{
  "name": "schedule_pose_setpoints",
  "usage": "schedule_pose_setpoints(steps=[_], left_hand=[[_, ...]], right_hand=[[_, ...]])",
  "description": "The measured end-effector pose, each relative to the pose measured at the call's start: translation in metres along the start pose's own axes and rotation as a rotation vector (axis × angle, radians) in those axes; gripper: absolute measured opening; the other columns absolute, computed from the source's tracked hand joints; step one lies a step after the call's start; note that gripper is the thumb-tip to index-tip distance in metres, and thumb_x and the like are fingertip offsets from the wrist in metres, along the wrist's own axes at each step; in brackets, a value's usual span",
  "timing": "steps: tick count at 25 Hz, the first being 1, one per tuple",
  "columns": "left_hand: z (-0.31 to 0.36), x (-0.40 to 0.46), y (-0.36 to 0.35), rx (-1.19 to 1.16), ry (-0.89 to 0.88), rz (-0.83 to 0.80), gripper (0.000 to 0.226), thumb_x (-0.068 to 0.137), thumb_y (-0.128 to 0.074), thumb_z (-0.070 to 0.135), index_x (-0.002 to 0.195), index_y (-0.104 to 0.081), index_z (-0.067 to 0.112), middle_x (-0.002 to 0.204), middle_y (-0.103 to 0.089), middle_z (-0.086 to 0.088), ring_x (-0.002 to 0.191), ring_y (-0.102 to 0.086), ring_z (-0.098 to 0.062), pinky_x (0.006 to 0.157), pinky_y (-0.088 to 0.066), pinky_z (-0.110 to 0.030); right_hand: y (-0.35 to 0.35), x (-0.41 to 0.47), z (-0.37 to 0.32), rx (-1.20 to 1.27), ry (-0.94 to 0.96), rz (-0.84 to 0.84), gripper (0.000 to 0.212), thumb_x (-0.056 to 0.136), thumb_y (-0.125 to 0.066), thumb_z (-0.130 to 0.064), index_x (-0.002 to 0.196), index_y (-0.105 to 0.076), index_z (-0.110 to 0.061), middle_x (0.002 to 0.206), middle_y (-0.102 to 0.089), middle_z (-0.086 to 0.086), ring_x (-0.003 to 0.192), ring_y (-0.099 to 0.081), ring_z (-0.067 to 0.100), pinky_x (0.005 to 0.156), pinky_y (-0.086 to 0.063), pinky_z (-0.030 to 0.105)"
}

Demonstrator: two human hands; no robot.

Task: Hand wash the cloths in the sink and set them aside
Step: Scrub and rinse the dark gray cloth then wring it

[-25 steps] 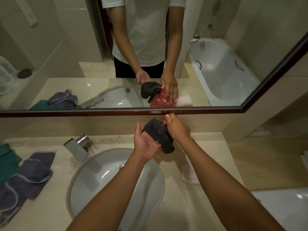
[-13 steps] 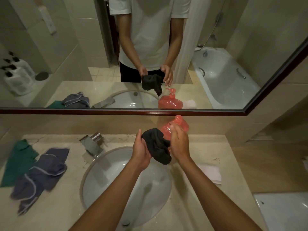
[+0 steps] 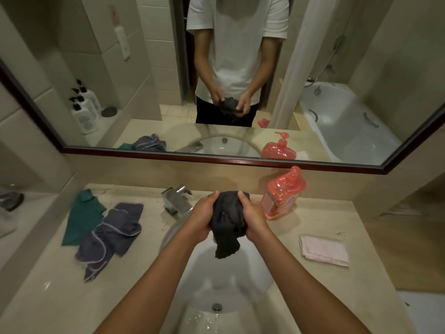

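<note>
Sink: the white sink [image 3: 255, 268] lies nearest, below both forearms; its drain is seen low in the bowl, and no running water can be made out.
Black cloth: the black cloth [image 3: 227, 222] is held bunched above the sink, with a loose tail hanging down toward the bowl.
Left hand: the left hand [image 3: 204, 218] is curled round the left side of the black cloth, gripping it.
Right hand: the right hand [image 3: 255, 219] is curled round the right side of the same cloth, gripping it too.
Step in hand: the cloth is judged to be in the middle of being rubbed or wrung between both hands.
Doing it well: the bundle is best kept over the bowl so drips stay off the desk [image 3: 313, 280]; the hanging tail should be gathered in so that it is worked as well.
Pink cloth: a folded pink cloth [image 3: 323, 249] lies on the desk to the right.
Other cloths: a blue cloth [image 3: 113, 232] and a green cloth [image 3: 81, 216] lie touching on the left.
Further back: the tap [image 3: 177, 200] and a red soap bottle [image 3: 281, 194] stand near the mirror [image 3: 240, 162].
</note>
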State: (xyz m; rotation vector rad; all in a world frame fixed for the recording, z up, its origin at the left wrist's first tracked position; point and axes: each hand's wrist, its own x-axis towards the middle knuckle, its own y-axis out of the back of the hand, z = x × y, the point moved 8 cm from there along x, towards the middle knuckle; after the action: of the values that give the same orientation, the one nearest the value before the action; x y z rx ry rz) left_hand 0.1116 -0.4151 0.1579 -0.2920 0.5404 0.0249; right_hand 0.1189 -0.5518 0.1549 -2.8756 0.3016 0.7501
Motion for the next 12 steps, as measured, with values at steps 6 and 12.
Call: schedule_pose_setpoints(steps=[6,12], left_hand=[[0.010,-0.022,0.054,0.093,-0.059,0.092,0.033,0.106,-0.047,0.034,0.105,-0.070,0.009,0.088,-0.078,-0.007,0.079,-0.076,-0.019,0.063,-0.056,-0.027],[0.008,-0.033,0.068,-0.176,0.007,0.240,0.027,0.103,-0.053,0.035,0.100,-0.069,0.012,0.080,-0.078,-0.006,0.084,-0.074,-0.025,0.068,-0.058,-0.034]], right_hand=[[-0.012,-0.007,-0.020,-0.056,0.110,-0.031,0.029,0.095,-0.068,-0.030,0.096,-0.070,-0.001,0.082,-0.075,0.010,0.084,-0.073,0.026,0.068,-0.056,0.030],[-0.054,-0.037,0.008,0.286,-0.167,-0.151,0.040,0.096,-0.060,-0.043,0.106,-0.069,-0.005,0.092,-0.076,0.016,0.087,-0.074,0.029,0.072,-0.059,0.037]])
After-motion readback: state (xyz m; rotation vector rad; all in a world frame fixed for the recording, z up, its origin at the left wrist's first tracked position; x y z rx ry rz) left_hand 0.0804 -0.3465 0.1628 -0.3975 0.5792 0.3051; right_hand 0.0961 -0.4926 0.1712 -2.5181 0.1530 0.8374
